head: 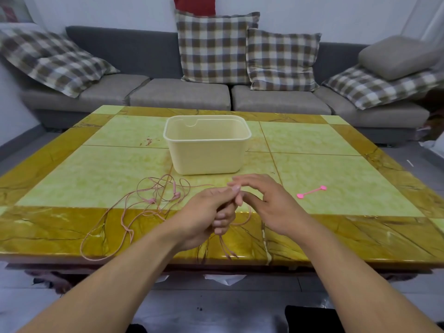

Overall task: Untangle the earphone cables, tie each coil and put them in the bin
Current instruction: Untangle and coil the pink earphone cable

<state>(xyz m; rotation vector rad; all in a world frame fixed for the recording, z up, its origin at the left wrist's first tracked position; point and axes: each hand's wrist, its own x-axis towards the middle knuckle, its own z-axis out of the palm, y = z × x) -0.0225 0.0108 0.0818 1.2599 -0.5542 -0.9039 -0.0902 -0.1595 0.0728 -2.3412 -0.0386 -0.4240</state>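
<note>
Two bare arms are reaching over the near edge of the table point(72, 231). Left hand point(206, 212) is curling its fingers tight around the pink earphone cable point(149, 200), with ends hanging down below the fist. Right hand point(271, 205) is staying loose beside it, fingers touching the strand; I cannot tell if it is pinching.

Most of the cable is lying in messy loops to the left, one loop drooping off the edge. Pulling hard could be making the knots tighter, or dragging it all off.

Behind, the empty cream bin point(206, 150) is waiting. A pink tie point(311, 191) is lying off to the right. The table is shiny yellow and green, and a grey sofa point(180, 92) with checked cushions point(213, 46) is sitting behind it.
</note>
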